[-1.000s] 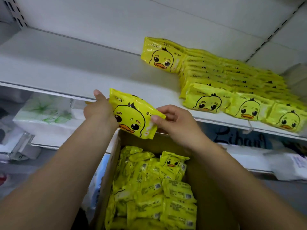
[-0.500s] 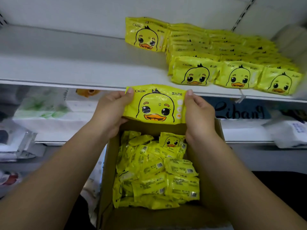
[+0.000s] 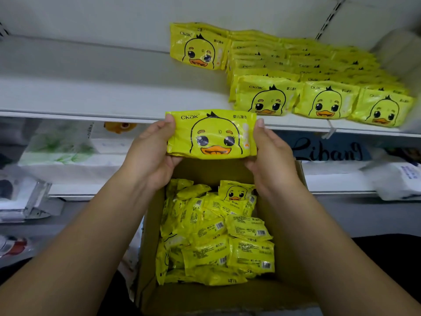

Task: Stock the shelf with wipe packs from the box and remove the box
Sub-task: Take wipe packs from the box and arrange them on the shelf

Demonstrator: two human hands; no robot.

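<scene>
1 view only: head-worn wide-angle cam, right at the shelf (image 3: 91, 87), facing forward and down. Close in: shelf spans top of frame, open box (image 3: 205, 299) directly below lens, bottom centre.

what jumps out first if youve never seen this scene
First the bright yellow duck-face wipe pack, held level between the left hand and the right hand just in front of the shelf edge. Then the rows of matching packs on the right part of that white shelf, and the loose packs jumbled in the open cardboard box below.
</scene>
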